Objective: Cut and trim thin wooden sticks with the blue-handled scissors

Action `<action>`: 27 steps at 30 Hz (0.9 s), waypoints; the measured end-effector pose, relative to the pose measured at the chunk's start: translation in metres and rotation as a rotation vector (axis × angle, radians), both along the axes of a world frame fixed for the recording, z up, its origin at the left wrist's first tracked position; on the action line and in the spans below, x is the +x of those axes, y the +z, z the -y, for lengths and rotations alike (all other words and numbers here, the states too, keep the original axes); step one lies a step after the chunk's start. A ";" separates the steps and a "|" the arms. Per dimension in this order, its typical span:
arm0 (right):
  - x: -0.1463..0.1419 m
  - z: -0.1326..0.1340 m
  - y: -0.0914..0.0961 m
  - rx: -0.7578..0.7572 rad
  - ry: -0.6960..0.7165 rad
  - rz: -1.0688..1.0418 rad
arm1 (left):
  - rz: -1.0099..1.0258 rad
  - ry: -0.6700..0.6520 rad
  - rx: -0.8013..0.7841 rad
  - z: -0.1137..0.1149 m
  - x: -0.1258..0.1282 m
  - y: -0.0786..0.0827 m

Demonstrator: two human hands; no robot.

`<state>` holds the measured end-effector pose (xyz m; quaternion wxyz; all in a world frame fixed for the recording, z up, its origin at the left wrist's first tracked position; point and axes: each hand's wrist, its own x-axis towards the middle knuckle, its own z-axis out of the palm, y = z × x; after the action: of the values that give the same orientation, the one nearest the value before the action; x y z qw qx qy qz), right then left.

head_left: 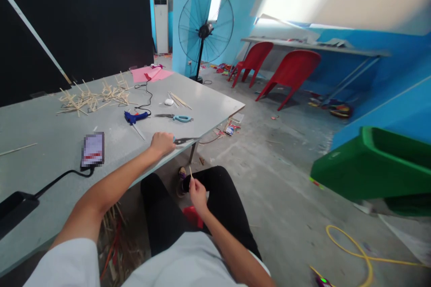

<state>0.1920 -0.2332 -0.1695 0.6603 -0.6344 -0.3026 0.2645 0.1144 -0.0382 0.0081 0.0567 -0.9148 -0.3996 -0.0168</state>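
Observation:
My left hand (pixel 163 143) is closed around the handle of a pair of scissors (pixel 186 140) at the table's front edge. Its blades point right, and most of the handle is hidden under my fingers. Over my lap, my right hand (pixel 198 195) pinches a short thin wooden stick (pixel 191 172), its tip pointing up. Beyond the left hand lie a second pair of scissors (pixel 182 118) with light blue handles and a blue glue gun (pixel 134 117). Thin wooden sticks (pixel 182 101) rest beside a small white case (pixel 169 102).
Several stick frames (pixel 97 97) stand at the back of the grey table (pixel 215 107), near pink paper (pixel 148 74). A phone (pixel 93 149) with a cable lies at left. On the right are a green bin (pixel 370 166), red chairs (pixel 292 69) and a standing fan (pixel 205 30).

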 end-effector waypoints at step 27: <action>0.031 -0.043 0.073 0.186 0.017 -0.087 | 0.039 -0.123 0.042 0.007 0.000 -0.009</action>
<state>0.2233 -0.1900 -0.0969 0.7265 -0.5558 -0.3022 0.2683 0.1140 -0.0448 -0.0011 0.0670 -0.9357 -0.3433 -0.0465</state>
